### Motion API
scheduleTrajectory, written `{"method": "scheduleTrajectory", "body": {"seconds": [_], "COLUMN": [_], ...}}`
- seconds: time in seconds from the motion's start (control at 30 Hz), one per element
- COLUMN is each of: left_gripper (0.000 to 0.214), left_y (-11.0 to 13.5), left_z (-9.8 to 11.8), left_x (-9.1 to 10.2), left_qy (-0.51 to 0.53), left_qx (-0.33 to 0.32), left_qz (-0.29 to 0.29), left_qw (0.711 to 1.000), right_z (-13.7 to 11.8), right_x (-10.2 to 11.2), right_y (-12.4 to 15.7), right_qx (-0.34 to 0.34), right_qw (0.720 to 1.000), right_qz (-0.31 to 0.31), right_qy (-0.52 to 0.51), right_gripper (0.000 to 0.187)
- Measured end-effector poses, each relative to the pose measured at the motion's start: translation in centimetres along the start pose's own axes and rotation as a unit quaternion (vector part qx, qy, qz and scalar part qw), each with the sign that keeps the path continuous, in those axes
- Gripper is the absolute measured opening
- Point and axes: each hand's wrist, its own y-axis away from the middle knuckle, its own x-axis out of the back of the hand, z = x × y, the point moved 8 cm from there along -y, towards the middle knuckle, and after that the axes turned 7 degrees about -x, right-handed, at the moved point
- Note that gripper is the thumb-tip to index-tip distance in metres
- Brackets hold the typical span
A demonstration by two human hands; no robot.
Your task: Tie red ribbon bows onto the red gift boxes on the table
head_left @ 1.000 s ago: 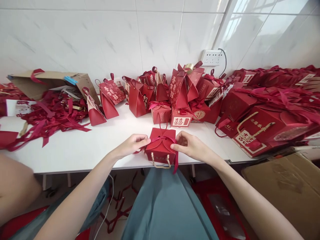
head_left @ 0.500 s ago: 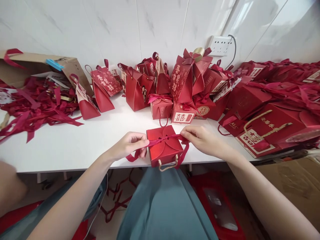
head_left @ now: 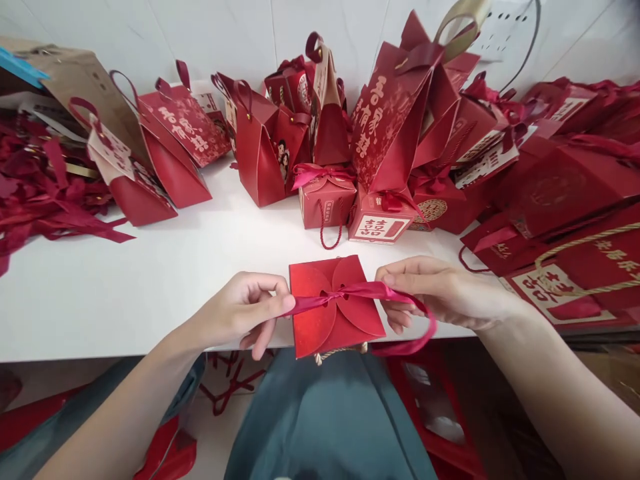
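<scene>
A small red gift box (head_left: 335, 320) with petal-shaped closing flaps sits at the near edge of the white table (head_left: 165, 287). A dark red ribbon (head_left: 357, 292) runs across its top through the flaps. My left hand (head_left: 245, 313) pinches the ribbon's left end beside the box. My right hand (head_left: 443, 293) pinches the right end, which loops down past the box's right side. A rope handle shows at the box's front edge.
Several red gift bags and boxes (head_left: 325, 133) crowd the back of the table against the tiled wall. Loose red ribbons (head_left: 45, 193) lie at the left by a brown cardboard box (head_left: 70, 73). More red boxes (head_left: 565, 193) pile at the right.
Both hands have drawn the ribbon ends outward, away from the box. The camera has leaned closer to the table.
</scene>
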Motion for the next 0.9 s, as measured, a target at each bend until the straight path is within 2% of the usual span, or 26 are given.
{"method": "scheduleTrajectory", "body": {"seconds": [0.1,0.27,0.4,0.53,0.6,0.67,0.73,0.83,0.9], "left_gripper": [0.035,0.033,0.028,0.026,0.025,0.026,0.026,0.026,0.028], "left_y": [0.2,0.2,0.3,0.3,0.2,0.1,0.1,0.2,0.2], "left_z": [-0.5,-0.5,-0.2,0.4,0.7,0.7,0.7,0.4,-0.1], "left_x": [0.1,0.2,0.3,0.3,0.2,0.1,0.1,0.2,0.1], "left_qy": [0.005,0.020,-0.005,-0.030,-0.035,-0.032,-0.024,-0.005,0.025], "left_qx": [0.012,-0.001,0.002,-0.009,-0.012,-0.011,-0.008,0.005,0.018], "left_qz": [0.003,-0.007,0.001,0.007,0.002,-0.006,-0.008,-0.010,-0.021], "left_qw": [1.000,1.000,1.000,0.999,0.999,0.999,1.000,1.000,0.999], "right_z": [0.4,-0.5,-1.0,-1.2,-1.4,-1.8,-1.9,-0.6,0.6], "right_x": [0.3,-0.7,-0.6,-0.5,-0.5,-0.6,-0.3,0.1,0.1], "right_y": [0.1,0.5,1.1,2.0,2.5,2.7,2.6,1.6,1.0], "right_qx": [-0.006,0.021,0.057,0.071,0.076,0.082,0.069,0.000,-0.048], "right_qw": [0.999,0.987,0.964,0.927,0.913,0.912,0.929,0.974,0.991], "right_qz": [0.048,0.060,0.127,0.212,0.231,0.225,0.201,0.115,0.051], "right_qy": [0.003,0.149,0.229,0.300,0.328,0.333,0.302,0.196,0.113], "right_gripper": [0.043,0.049,0.039,0.026,0.019,0.017,0.021,0.034,0.041]}}
